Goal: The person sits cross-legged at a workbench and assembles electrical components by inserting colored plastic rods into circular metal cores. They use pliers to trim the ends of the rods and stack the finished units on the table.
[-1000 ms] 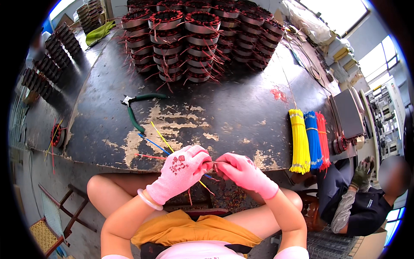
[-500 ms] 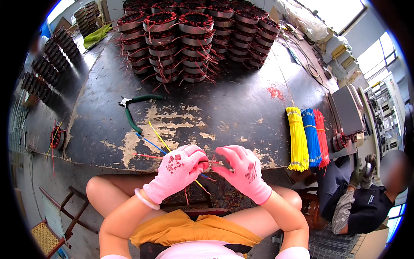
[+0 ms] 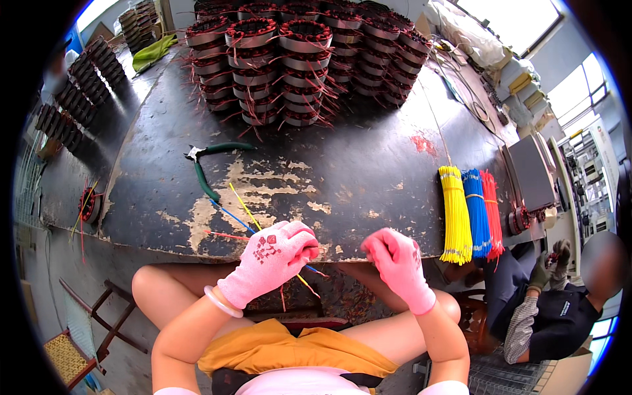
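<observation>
My left hand [image 3: 271,260], in a pink glove, is closed around a few coloured wires at the table's near edge. A yellow wire [image 3: 243,205], a blue wire [image 3: 232,216] and a red wire [image 3: 227,235] stick out past it over the tabletop, and their other ends hang below the hand. To its right, apart from it, my gloved right hand [image 3: 400,268] has its fingers curled together, slightly blurred. Whatever might be between those fingertips is hidden. Green-handled cutters [image 3: 203,172] lie spread on the table beyond my left hand.
Tall stacks of wire-wound stator rings [image 3: 306,72] fill the back of the worn black table [image 3: 368,171]. Yellow [image 3: 454,217], blue [image 3: 474,214] and red [image 3: 490,214] wire bundles lie at the right. A lone stator [image 3: 89,205] sits far left. Another person [image 3: 546,316] sits at the right.
My right hand has moved away to the right from my left hand, and its fingers have curled in. The left hand keeps its hold on the wires. The view has shifted slightly.
</observation>
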Demonstrator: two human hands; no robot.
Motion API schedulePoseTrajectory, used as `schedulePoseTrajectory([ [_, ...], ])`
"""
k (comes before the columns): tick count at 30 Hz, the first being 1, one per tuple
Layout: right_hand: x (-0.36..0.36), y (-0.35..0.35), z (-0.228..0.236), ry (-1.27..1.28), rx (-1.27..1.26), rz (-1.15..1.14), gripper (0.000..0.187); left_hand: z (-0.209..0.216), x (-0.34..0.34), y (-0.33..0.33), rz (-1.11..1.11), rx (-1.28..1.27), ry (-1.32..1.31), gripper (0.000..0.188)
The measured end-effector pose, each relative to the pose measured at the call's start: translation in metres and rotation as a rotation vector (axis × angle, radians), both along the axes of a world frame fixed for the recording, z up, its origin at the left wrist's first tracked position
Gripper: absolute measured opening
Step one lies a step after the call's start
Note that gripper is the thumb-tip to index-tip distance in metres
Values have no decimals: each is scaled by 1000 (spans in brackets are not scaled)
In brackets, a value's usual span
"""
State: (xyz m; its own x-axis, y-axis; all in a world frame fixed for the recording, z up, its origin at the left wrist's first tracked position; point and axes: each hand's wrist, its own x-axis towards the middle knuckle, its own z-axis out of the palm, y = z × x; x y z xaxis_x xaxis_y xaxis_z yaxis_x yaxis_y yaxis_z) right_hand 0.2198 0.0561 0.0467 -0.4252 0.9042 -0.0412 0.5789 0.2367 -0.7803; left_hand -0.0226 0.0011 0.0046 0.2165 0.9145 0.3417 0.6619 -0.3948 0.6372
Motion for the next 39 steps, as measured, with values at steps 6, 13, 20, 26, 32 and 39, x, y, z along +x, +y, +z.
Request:
schedulePoseTrajectory([
  [6, -15, -3, -31, -386, 671, 325, 27, 2, 2, 1, 0, -28, 17, 8],
  [13, -30, 9, -52, 114, 84, 306, 14, 3, 1, 2, -51, -18, 43, 10],
  [20, -30, -4, -36, -53, 335, 124, 15, 3, -1, 1, -32, -19, 16, 10],
  [26, -33, -9, -54, -39, 571, 202, 18, 1, 1, 2, -46, -4, 16, 9],
  [32, -29, -5, -35, 260, -738, 84, 17, 2, 1, 0, -39, 2, 11, 10],
  [39, -27, 6, -29, -500, 846, 513, 19, -3, 2, 1, -22, 13, 14, 9],
])
